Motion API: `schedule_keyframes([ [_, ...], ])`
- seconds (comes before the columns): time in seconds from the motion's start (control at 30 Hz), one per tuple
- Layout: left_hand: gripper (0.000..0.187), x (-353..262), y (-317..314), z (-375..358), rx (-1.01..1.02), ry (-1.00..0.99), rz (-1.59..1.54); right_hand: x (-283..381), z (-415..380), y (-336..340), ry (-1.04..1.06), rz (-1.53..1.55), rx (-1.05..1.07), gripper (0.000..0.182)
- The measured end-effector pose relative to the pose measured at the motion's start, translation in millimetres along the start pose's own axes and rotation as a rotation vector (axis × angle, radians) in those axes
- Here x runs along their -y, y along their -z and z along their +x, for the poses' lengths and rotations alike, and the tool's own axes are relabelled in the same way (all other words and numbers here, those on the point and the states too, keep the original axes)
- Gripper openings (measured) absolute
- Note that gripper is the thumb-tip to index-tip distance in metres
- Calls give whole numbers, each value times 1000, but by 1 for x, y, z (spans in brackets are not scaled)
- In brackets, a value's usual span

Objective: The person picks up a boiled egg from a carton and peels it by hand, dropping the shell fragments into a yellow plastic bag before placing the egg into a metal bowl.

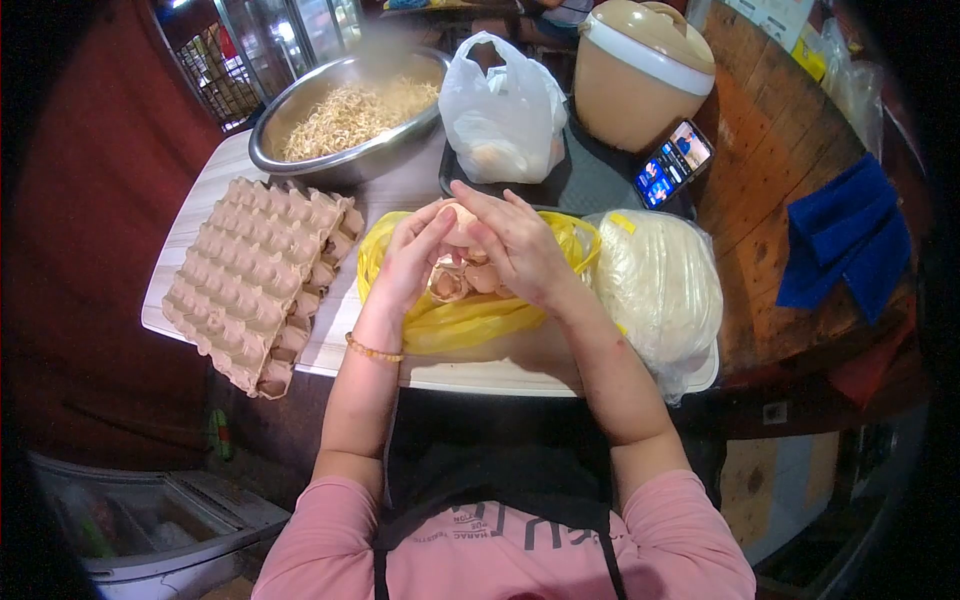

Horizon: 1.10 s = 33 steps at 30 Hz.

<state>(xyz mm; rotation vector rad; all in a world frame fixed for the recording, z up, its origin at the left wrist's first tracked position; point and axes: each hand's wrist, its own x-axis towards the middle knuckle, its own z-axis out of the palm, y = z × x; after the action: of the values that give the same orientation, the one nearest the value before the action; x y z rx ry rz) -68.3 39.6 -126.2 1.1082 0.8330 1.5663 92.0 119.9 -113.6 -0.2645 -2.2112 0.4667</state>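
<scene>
Above a yellow plastic bag (450,328), my left hand (410,255) and my right hand (522,248) come together around a pale brown egg (460,228). Fingers of both hands press on it from either side and cover much of its surface. Below them, broken eggshells (448,285) lie in the open bag, partly hidden by my hands. To the left of the bag is a stack of cardboard egg trays (245,270). A clear plastic bag with pale contents (660,290) rests close to my right forearm.
A large steel bowl (270,160) of pale sprout-like strands stands at the back left. A white plastic bag (505,110), a tan lidded cooler (630,90) and a lit phone (675,165) stand behind my hands. A blue cloth (845,240) lies at the right.
</scene>
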Motion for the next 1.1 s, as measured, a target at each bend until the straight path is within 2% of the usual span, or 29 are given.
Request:
schedule_keyframes([
  [0.17,33,1,-4,1,-50,-10,31,0,0,-1,-21,-26,9,40],
  [0.37,33,2,-3,1,-80,17,86,1,-1,-4,-66,70,-83,32],
  [0.57,30,3,-2,1,-73,52,50,-2,0,4,-47,-39,-101,26],
  [0.73,28,-1,5,1,-107,10,-4,2,3,11,-141,210,-154,26],
  [0.83,28,-3,3,1,-120,14,10,1,3,4,-53,133,-188,26],
  [1.1,29,4,7,3,-100,37,118,8,2,-2,-138,118,-247,13],
])
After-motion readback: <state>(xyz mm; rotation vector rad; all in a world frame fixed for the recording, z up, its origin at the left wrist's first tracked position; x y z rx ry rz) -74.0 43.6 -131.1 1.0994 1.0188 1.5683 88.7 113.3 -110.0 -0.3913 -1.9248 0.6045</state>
